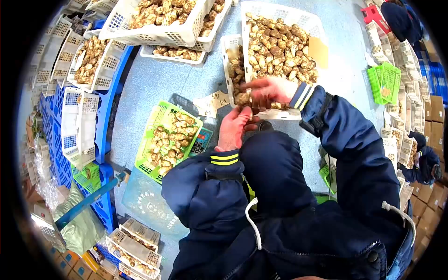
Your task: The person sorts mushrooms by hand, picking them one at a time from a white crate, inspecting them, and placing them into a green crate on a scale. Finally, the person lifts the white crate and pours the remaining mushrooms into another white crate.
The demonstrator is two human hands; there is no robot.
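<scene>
My left hand [234, 129] is just below the near left corner of a large white crate [290, 10], fingers curled beside a brown mottled mushroom [242, 98]. My right hand [271, 91] reaches over the crate's near left part, fingers spread and slightly blurred, close to the same mushroom. Which hand bears that mushroom cannot be made out. The large crate holds many brown mushrooms [275, 51] and a cardboard piece [318, 52]. A narrower white crate [227, 44] with mushrooms lies at its left. A green basket [140, 157] of mushrooms rests on a scale [201, 141] to the left.
Stacked white crates [140, 36] with mushrooms stand at the upper left. Torn cardboard [210, 104] lies between basket and crate. Blue pallets [105, 116] and a white crate [70, 123] line the left. Green baskets [385, 83] and another person [422, 163] are on the right.
</scene>
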